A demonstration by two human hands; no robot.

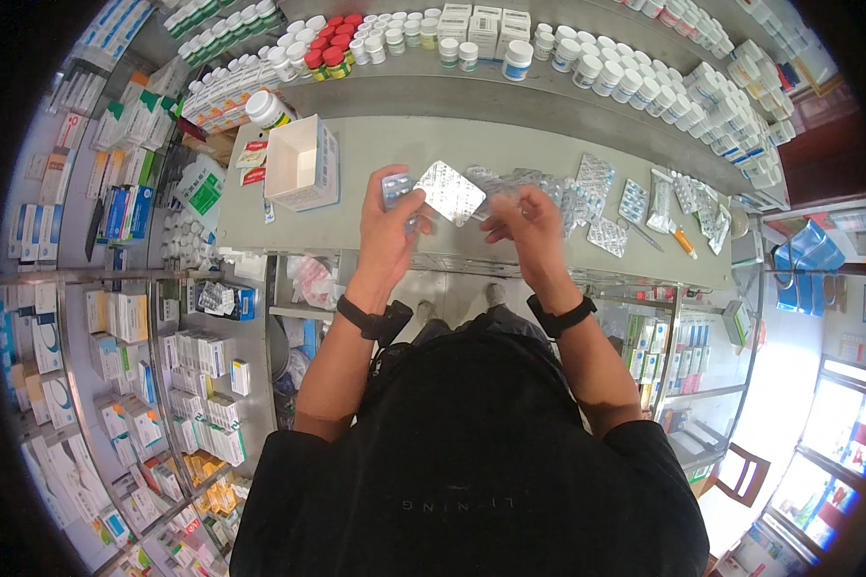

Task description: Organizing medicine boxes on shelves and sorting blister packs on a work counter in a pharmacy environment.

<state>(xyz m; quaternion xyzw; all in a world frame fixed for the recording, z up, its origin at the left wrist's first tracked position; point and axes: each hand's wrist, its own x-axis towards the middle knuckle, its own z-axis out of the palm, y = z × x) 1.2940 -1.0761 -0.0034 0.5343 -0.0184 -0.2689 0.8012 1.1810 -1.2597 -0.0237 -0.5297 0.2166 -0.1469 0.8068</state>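
Note:
My left hand (390, 227) is raised over the grey counter (317, 231), shut on a few blister packs. One of these is a capsule blister pack (397, 186) against the fingers. A silver foil-backed blister pack (449, 192) sticks out past the thumb to the right. Blurred by motion, my right hand (530, 223) is at the near side of a pile of blister packs (541, 180); whether its fingertips hold one cannot be made out. Right of the pile lie a capsule blister strip (633, 201) and a foil-backed pack (608, 238).
An open white carton (302, 162) stands at the counter's left, beside red sachets (252, 164). Rows of white bottles (620, 79) line the shelf behind. A pen-like tool (646, 236), an orange-handled item (684, 241) and more foil packs (700, 205) lie to the right.

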